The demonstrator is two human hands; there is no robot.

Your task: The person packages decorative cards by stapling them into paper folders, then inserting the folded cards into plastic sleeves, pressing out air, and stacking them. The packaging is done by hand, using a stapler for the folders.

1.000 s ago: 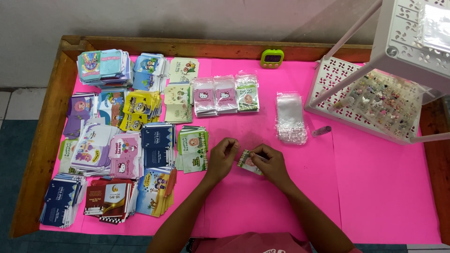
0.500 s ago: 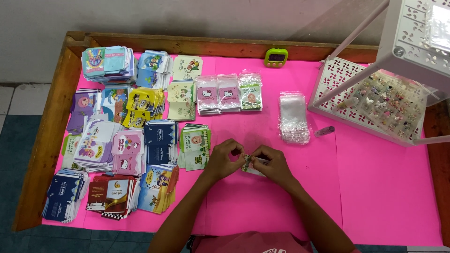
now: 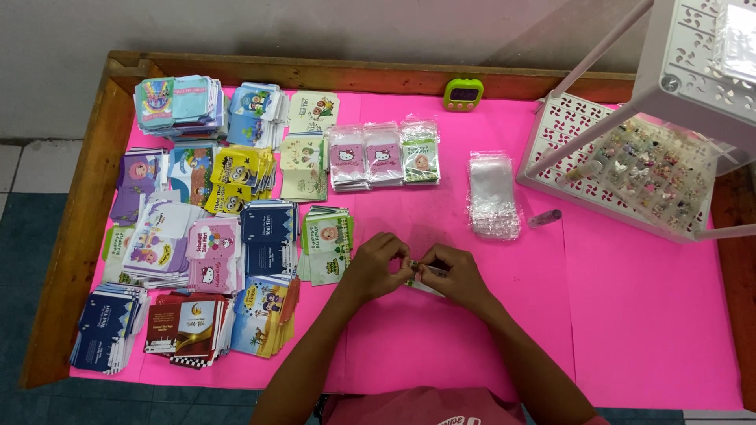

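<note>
Both hands meet over the pink table cover [image 3: 630,315] near its front middle. My left hand [image 3: 379,266] and my right hand [image 3: 457,273] pinch a small clear packet with a card inside [image 3: 422,275] between their fingertips. The packet is mostly hidden by the fingers. A stack of green and white cards [image 3: 326,244] lies just left of my left hand. A pile of clear plastic sleeves [image 3: 492,194] lies a little beyond my right hand.
Several stacks of colourful cards [image 3: 197,228] fill the left half of the table. Three stacks of bagged cards [image 3: 383,155] lie at the back middle. A green timer [image 3: 462,94] stands by the wooden rim. A white perforated rack [image 3: 630,169] with small trinkets stands at right.
Both hands have stayed together on the small packet, with the fingers shifting slightly. The camera view has moved a little.
</note>
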